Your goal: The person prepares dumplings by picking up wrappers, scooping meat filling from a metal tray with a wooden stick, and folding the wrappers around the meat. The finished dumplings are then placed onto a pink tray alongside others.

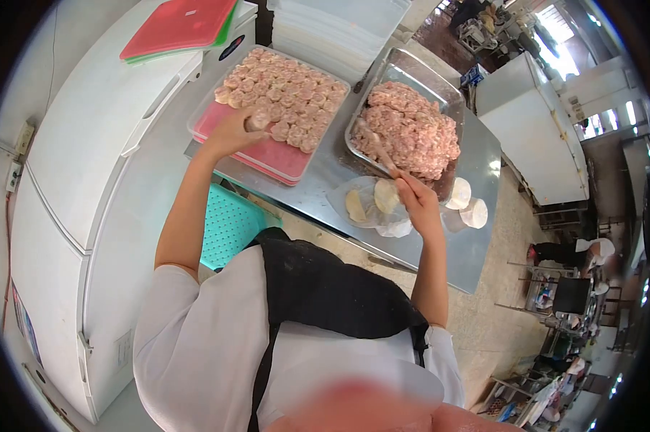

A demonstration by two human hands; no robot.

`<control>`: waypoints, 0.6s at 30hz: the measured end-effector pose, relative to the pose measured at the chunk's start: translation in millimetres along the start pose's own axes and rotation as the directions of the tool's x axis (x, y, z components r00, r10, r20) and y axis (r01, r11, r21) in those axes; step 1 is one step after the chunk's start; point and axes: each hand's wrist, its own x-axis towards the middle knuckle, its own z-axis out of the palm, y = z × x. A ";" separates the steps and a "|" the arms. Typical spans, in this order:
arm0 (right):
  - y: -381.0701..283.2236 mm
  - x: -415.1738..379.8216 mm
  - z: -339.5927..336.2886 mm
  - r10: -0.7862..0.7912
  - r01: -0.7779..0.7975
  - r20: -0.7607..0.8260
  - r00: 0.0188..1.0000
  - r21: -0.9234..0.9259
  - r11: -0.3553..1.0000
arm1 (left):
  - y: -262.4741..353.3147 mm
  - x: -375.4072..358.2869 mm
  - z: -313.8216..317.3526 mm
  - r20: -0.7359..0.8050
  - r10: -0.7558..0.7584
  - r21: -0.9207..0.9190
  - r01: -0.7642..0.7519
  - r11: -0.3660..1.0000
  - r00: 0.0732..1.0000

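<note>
My left hand [232, 134] curls over the front of a clear plastic tray [343, 97], its fingers closed around a meat-filled dumpling [260, 119]. Rows of similar dumplings [285, 90] fill the tray's back and right; its bare front shows pinkish red. My right hand [420, 203] grips the handle of a spatula [384, 156], whose far end lies against ground meat filling [411, 126] and is partly hidden by it. The filling is heaped in a metal pan [451, 93]. Just left of my right hand, round dough wrappers [386, 196] lie on a plastic bag [368, 216].
Two stacks of wrappers [459, 193] stand on the metal table [476, 245] right of the pan. Stacked clear trays [325, 36] are behind. Left are a white freezer [94, 144] with red and green lids [173, 29], and a turquoise basket [231, 227] below. People work farther right.
</note>
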 end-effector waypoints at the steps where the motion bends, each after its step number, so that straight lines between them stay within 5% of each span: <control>1: 5.1 -5.2 3.0 0.054 -0.052 -0.022 0.998 0.087 0.995 | -21.6 3.9 0.8 0.005 0.000 0.001 0.000 1.000 1.000; 3: 7.2 -12.0 6.8 0.099 -0.089 -0.047 0.994 0.168 0.982 | -48.0 10.4 7.0 -0.218 0.352 0.384 -0.252 0.888 0.910; 7: 1.4 -19.3 14.7 0.180 -0.139 -0.108 0.978 0.310 0.941 | -28.1 11.7 18.0 -0.118 0.214 0.293 -0.172 0.941 0.970; 9: -4.5 -21.0 14.8 0.195 -0.145 -0.124 0.973 0.328 0.933 | -4.7 7.9 20.4 -0.015 -0.036 0.264 0.038 0.964 0.999; 13: 2.5 -20.8 13.0 0.212 -0.181 -0.128 0.969 0.217 0.959 | -37.1 25.5 47.2 0.007 0.044 0.184 -0.045 0.982 0.999; 15: 12.9 -21.6 4.9 0.214 -0.194 -0.149 0.965 0.134 0.972 | -53.3 38.4 60.6 -0.091 0.252 0.228 -0.227 0.947 0.963; 18: 29.3 -14.7 -25.2 0.195 -0.196 -0.179 0.964 0.017 0.981 | -61.6 50.8 68.0 -0.104 0.328 0.307 -0.284 0.908 0.939</control>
